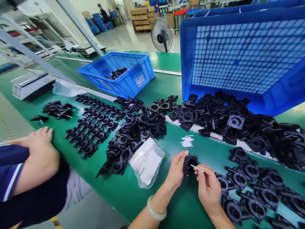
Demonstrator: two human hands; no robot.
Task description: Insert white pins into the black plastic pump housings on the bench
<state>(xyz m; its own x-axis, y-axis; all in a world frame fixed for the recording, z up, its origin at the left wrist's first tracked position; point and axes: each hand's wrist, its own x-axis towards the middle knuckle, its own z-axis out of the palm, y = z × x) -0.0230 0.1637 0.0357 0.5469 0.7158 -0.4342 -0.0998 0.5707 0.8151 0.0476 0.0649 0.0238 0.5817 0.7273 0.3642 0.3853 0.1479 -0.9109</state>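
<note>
My left hand (176,169) grips a black plastic housing (190,163) with its hollow side turned toward my right. Between the fingertips of my right hand (209,186) is a thin white rod (197,168), whose far end points into the housing's opening. Whether the rod touches the inside, I cannot tell. Just beyond my hands lies a small group of white rods (187,141) on the green table (173,203). A clear plastic bag (149,163) with white contents rests left of my left hand. More black housings (250,190) are laid out beside my right hand.
A heap of black parts (133,133) and rows of smaller ones (95,121) spread leftward. A large blue crate (187,63) lies tipped behind another heap (209,111). A blue bin (143,71) holds black parts. A co-worker's arm (40,156) rests at the left edge.
</note>
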